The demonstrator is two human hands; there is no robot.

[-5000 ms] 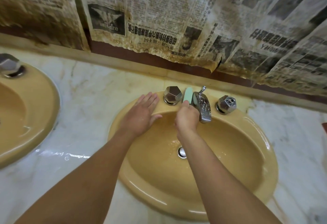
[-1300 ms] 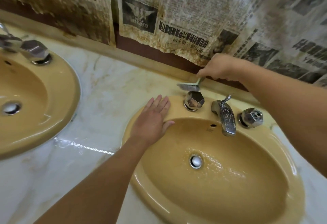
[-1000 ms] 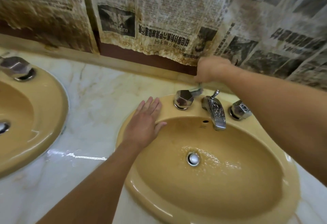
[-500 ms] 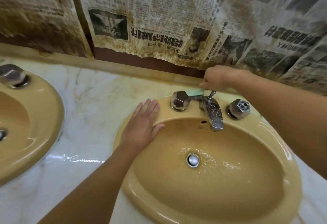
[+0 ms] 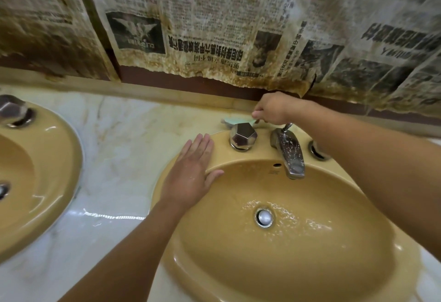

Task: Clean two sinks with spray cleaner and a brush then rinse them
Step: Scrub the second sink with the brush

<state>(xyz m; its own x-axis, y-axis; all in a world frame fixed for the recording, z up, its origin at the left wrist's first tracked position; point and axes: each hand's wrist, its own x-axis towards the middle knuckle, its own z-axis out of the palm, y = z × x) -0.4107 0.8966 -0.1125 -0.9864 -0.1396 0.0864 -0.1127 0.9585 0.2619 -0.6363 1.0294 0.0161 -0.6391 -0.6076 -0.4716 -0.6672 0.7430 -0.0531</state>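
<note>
The right hand (image 5: 269,108) grips the pale green brush (image 5: 235,120), whose head lies on the bench (image 5: 133,134) just behind the left tap handle (image 5: 242,136) of the right sink (image 5: 238,266). The left hand (image 5: 191,175) rests flat, fingers straight, on that sink's far-left rim. Bubbly water around the drain (image 5: 264,217) suggests the basin is scrubbed and only edges and rinsing remain; the left sink's (image 5: 55,170) state I cannot tell.

Stained, torn newspaper (image 5: 214,27) hangs behind a pale, veined marble counter (image 5: 124,139).

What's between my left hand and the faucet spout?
The faceted metal knob sits between the left hand and the spout, shown in the head view.
</note>
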